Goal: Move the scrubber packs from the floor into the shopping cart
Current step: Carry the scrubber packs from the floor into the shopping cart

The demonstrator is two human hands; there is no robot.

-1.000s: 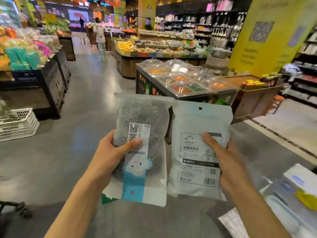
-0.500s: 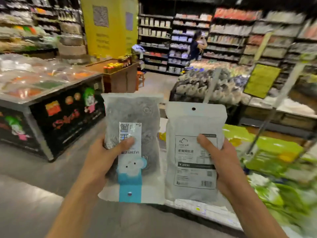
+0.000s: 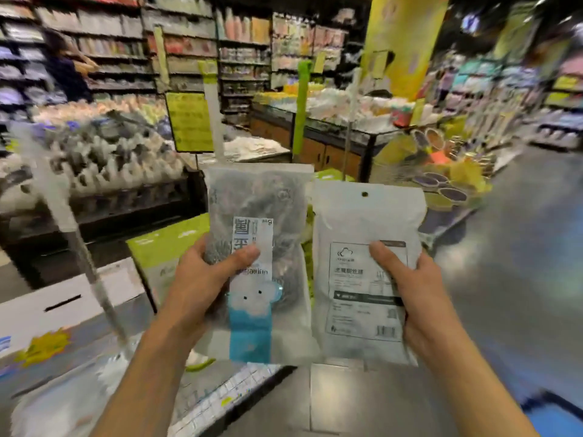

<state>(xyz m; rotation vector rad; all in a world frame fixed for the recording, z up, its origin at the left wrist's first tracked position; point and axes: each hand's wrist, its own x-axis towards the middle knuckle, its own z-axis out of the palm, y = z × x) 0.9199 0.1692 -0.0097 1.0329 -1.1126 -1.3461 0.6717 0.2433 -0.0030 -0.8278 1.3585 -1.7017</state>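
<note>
While both packs are up at chest height, I see left hand (image 3: 202, 288) gripping the clear scrubber pack (image 3: 258, 263), thumb across its label | right hand (image 3: 416, 298) gripping the white scrubber pack (image 3: 366, 279), thumb on front | packs side by side, upright, edges nearly touching | background store shelves (image 3: 132, 42) blurred

The left hand (image 3: 202, 279) grips a blue-labelled scrubber pack (image 3: 262, 247) beside the white scrubber pack (image 3: 362, 222) held by the right hand (image 3: 419, 298).
</note>
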